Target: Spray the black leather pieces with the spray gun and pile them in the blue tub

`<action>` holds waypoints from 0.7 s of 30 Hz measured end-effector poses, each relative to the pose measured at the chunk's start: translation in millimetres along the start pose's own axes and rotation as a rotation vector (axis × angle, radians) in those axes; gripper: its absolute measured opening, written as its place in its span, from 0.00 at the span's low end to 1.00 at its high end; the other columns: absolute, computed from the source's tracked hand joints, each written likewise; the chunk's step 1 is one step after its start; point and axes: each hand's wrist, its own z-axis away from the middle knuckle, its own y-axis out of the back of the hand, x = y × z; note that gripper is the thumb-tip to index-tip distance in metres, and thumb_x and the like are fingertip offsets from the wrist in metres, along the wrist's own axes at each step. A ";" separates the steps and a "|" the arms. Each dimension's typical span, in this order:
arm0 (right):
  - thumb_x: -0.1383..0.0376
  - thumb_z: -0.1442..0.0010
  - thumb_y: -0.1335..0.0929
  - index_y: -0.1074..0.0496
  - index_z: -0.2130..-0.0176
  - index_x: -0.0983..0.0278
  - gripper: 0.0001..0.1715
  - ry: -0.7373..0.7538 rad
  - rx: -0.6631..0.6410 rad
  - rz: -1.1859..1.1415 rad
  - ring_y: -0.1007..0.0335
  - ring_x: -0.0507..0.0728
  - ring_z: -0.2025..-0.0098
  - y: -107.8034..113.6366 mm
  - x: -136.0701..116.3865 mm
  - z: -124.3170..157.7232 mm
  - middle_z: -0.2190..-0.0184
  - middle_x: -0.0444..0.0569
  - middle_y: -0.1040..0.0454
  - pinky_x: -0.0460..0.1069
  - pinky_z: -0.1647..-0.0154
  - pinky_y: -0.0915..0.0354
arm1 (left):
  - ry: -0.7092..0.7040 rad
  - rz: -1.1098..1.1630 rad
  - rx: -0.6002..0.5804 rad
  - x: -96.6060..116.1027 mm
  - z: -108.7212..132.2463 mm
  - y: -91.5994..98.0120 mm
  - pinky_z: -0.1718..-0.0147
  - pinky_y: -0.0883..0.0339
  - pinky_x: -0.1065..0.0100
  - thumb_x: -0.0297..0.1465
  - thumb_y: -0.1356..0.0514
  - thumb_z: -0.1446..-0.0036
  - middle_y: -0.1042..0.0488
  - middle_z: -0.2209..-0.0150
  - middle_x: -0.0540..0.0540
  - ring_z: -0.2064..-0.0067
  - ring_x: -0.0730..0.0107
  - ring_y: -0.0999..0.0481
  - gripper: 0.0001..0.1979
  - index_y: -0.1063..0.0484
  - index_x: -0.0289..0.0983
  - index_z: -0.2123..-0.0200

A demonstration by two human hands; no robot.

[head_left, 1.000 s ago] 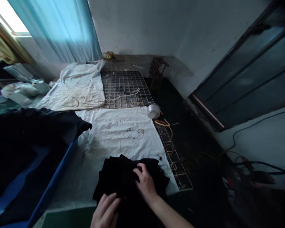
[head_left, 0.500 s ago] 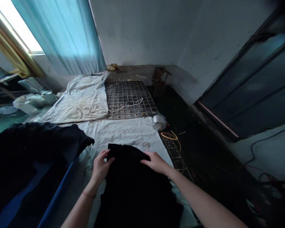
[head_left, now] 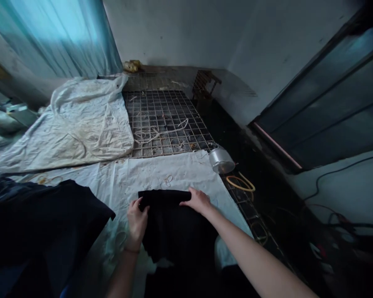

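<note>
A black garment [head_left: 177, 231] hangs between my hands, its straight, band-like edge uppermost and level. At the left end of that edge, my left hand [head_left: 137, 221] pinches the fabric between thumb and fingers. My right hand [head_left: 199, 201] grips the right end in the same way. Lower folds of the cloth fall toward me and partly cover the white sheet [head_left: 136, 174] beneath. To the left lies a heap of dark clothes [head_left: 52, 223], apart from my left hand. The kind of garment is hard to tell in the dark fabric.
Behind the sheet is a wire mesh [head_left: 164, 120] with loose cord on it. A crumpled whitish cover [head_left: 87, 124] lies to its left. A silver pot-like container [head_left: 221, 160] and a yellow loop [head_left: 240, 182] sit at the right edge. A wooden stool [head_left: 205, 85] stands farther back.
The black garment's top edge has gone from sagging to straight, and its lower part has bunched up. Both hands keep their hold. My view has tilted down and shifted right.
</note>
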 end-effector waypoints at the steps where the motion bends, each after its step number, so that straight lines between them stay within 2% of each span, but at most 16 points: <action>1: 0.42 0.58 0.26 0.30 0.54 0.60 0.38 0.024 0.051 0.005 0.28 0.63 0.59 -2.8 0.9 2.1 0.64 0.50 0.25 0.52 0.61 0.35 | -0.020 -0.016 -0.002 0.7 2.4 0.3 0.53 0.33 0.64 0.29 0.41 0.49 0.29 0.57 0.43 0.56 0.64 0.27 0.17 0.28 0.35 0.54; 3: 0.46 0.57 0.25 0.32 0.50 0.60 0.39 0.125 0.200 0.031 0.31 0.63 0.56 -6.1 0.4 7.6 0.59 0.52 0.28 0.54 0.57 0.37 | -0.074 -0.073 -0.016 5.1 6.5 2.8 0.53 0.33 0.63 0.29 0.43 0.47 0.30 0.56 0.43 0.55 0.64 0.28 0.14 0.28 0.35 0.56; 5: 0.51 0.54 0.24 0.32 0.49 0.60 0.35 0.257 0.321 0.064 0.35 0.64 0.52 -7.4 -2.6 13.2 0.55 0.54 0.31 0.56 0.53 0.39 | -0.103 -0.206 -0.012 11.6 9.7 7.1 0.52 0.34 0.60 0.30 0.43 0.46 0.32 0.54 0.41 0.52 0.60 0.30 0.12 0.27 0.35 0.58; 6: 0.54 0.52 0.24 0.30 0.51 0.60 0.31 0.311 0.339 0.068 0.36 0.64 0.52 -7.8 -4.6 15.5 0.55 0.54 0.31 0.56 0.52 0.39 | -0.098 -0.289 -0.004 14.7 10.8 9.4 0.53 0.34 0.57 0.31 0.42 0.46 0.33 0.53 0.40 0.51 0.56 0.32 0.11 0.26 0.36 0.60; 8: 0.58 0.50 0.25 0.28 0.55 0.61 0.23 0.376 0.309 0.038 0.37 0.63 0.53 -9.1 -8.2 18.6 0.58 0.53 0.30 0.55 0.53 0.39 | -0.081 -0.431 0.005 18.6 12.8 13.1 0.55 0.35 0.53 0.35 0.41 0.47 0.33 0.52 0.39 0.50 0.50 0.34 0.10 0.25 0.37 0.63; 11: 0.58 0.46 0.27 0.27 0.60 0.63 0.16 0.366 0.264 -0.019 0.36 0.61 0.55 -12.9 -10.6 20.1 0.62 0.51 0.29 0.54 0.55 0.39 | -0.110 -0.469 -0.035 16.5 15.0 13.7 0.56 0.35 0.57 0.36 0.43 0.44 0.29 0.58 0.40 0.54 0.54 0.31 0.11 0.25 0.37 0.63; 13: 0.58 0.45 0.28 0.28 0.57 0.63 0.17 0.333 0.273 -0.030 0.37 0.62 0.55 -16.0 -9.9 20.4 0.61 0.52 0.30 0.55 0.55 0.40 | -0.109 -0.448 -0.065 12.4 16.3 11.7 0.58 0.35 0.60 0.36 0.46 0.41 0.27 0.63 0.40 0.58 0.57 0.28 0.12 0.27 0.35 0.62; 16: 0.60 0.45 0.28 0.31 0.48 0.61 0.25 0.331 0.305 -0.016 0.38 0.62 0.53 -19.7 -7.7 21.9 0.56 0.54 0.33 0.55 0.54 0.40 | -0.025 -0.453 -0.088 8.6 17.9 8.6 0.63 0.35 0.62 0.37 0.49 0.39 0.24 0.66 0.40 0.61 0.56 0.26 0.15 0.29 0.33 0.59; 18: 0.63 0.44 0.28 0.33 0.45 0.56 0.28 0.387 0.313 0.018 0.39 0.62 0.52 -20.7 -6.6 23.9 0.52 0.53 0.35 0.56 0.52 0.41 | 0.022 -0.459 -0.091 8.9 19.0 7.6 0.66 0.36 0.63 0.38 0.49 0.39 0.24 0.67 0.40 0.64 0.57 0.24 0.17 0.32 0.32 0.54; 21: 0.67 0.40 0.32 0.31 0.46 0.48 0.24 0.542 0.255 0.093 0.40 0.60 0.53 -20.2 -6.0 27.1 0.53 0.51 0.34 0.54 0.53 0.42 | -0.003 -0.465 -0.090 11.1 20.7 7.3 0.69 0.37 0.66 0.37 0.49 0.38 0.24 0.63 0.41 0.65 0.60 0.24 0.21 0.38 0.33 0.45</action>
